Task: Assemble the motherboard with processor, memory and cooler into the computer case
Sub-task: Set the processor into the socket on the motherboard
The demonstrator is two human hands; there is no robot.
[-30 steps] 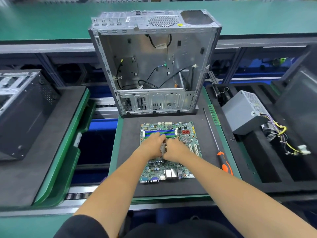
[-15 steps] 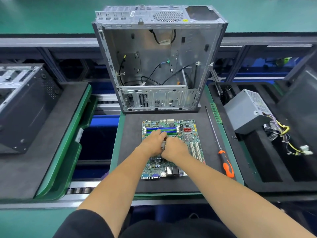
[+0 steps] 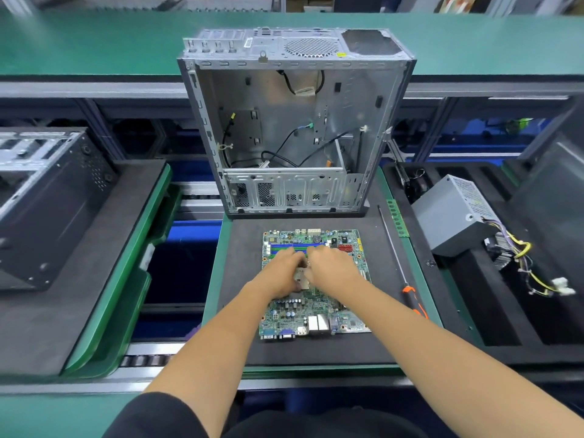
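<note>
A: From the head view, where is the work?

B: The motherboard (image 3: 311, 279) lies flat on the black mat (image 3: 240, 279), its long axis running away from the person toward the open computer case (image 3: 294, 121) just behind it. Both hands meet over the board's middle, at the metal processor socket (image 3: 300, 276).

A: And the fingers?

B: The left hand (image 3: 281, 273) and right hand (image 3: 331, 268) have fingers curled down onto the socket between them. Whether they pinch its frame or only press it, I cannot tell.

A: Which hand is nearer?

B: Neither; the socket sits between them. The screwdriver (image 3: 401, 267) lies to the right, so the right hand is closer to that.
</note>
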